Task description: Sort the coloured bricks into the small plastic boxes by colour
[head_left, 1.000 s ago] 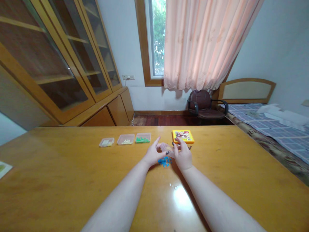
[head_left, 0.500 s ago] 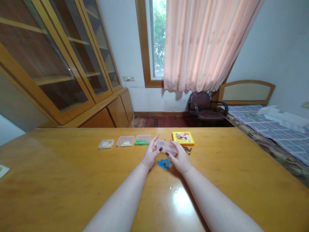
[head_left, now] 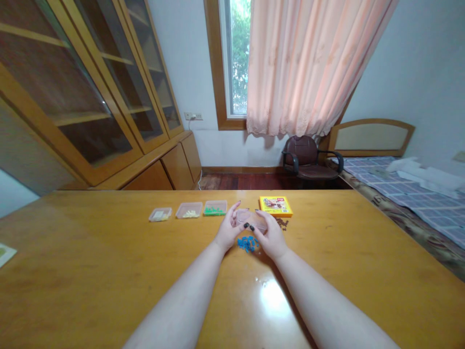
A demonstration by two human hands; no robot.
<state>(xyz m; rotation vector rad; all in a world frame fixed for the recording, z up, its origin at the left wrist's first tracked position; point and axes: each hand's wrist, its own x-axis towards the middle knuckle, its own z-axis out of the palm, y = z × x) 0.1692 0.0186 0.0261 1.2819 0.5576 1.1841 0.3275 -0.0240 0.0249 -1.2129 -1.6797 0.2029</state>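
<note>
Wooden table [head_left: 109, 271] beneath a curtain [head_left: 308, 68]: the left hand [head_left: 228, 230] and right hand [head_left: 272, 237], fingers half curled, grip a clear tub [head_left: 251, 219] between them. Blue pieces [head_left: 248, 244] lie at six o'clock from it, brown bits [head_left: 281, 223] at three, a yellow box [head_left: 275, 206] at two, and three small trays [head_left: 188, 210] at nine.

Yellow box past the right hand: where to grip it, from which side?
Come from above and pinch the yellow box by its left and right edges. It lies flat and looks shallow on the wooden table. Avoid the near edge: the right hand on the clear plastic tub and the small brown pieces crowd it.
</note>
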